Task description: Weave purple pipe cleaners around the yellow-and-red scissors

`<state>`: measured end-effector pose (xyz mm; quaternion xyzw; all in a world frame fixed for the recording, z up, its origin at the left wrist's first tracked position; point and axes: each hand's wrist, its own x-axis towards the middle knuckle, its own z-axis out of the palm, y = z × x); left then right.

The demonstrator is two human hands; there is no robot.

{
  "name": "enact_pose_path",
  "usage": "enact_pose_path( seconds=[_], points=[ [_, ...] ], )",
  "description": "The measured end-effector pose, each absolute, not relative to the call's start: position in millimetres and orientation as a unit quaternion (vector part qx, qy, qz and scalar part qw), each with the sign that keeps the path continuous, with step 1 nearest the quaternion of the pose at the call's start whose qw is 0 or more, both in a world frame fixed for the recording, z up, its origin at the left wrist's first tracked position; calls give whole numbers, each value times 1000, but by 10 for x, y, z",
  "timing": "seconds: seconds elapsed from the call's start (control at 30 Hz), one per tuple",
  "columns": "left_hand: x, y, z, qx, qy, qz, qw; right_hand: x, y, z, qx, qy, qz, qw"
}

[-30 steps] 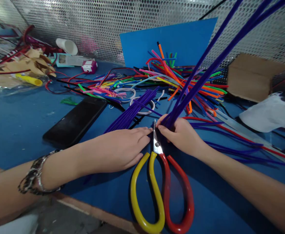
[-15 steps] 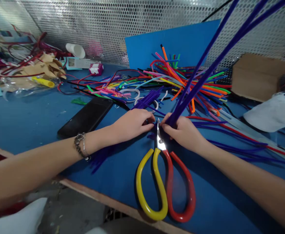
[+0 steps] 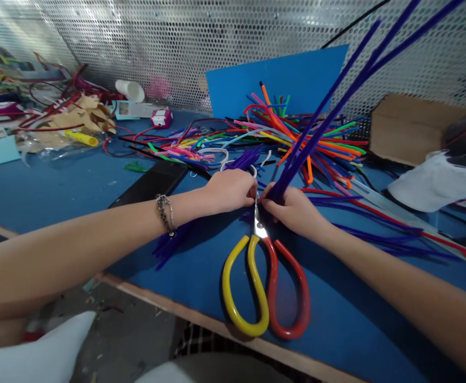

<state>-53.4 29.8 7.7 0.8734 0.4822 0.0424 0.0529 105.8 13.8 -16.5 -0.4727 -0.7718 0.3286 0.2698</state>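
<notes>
My right hand (image 3: 294, 210) is closed around the lower ends of a few long purple pipe cleaners (image 3: 336, 90) that rise up to the right. Beside it, my left hand (image 3: 231, 190) is closed over a flat bundle of short purple pipe cleaners (image 3: 173, 244) lying on the blue table; a bracelet circles that wrist. Both hands meet just above the blades of large scissors (image 3: 263, 290) with one yellow and one red handle, which lie shut on the table.
A heap of colored pipe cleaners (image 3: 297, 141) lies behind the hands, before an upright blue board (image 3: 273, 80). A black phone (image 3: 153, 183) rests left of it. A cardboard box (image 3: 410, 130) and white bag (image 3: 436, 183) sit at right. Perforated metal walls the back.
My left hand went from lying flat to curled shut over the short purple bundle, moving forward to meet the right hand. The view shifted a little.
</notes>
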Motion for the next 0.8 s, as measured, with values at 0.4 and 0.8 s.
enact_pose_path(
  seconds=[0.4,0.8],
  points=[
    [-627,333,56,889,457,11,22,1060,146,-159,-468,-777,323,270],
    [-796,237,68,920,369,132,-13,1067,155,-172,-468,-775,328,271]
  ],
)
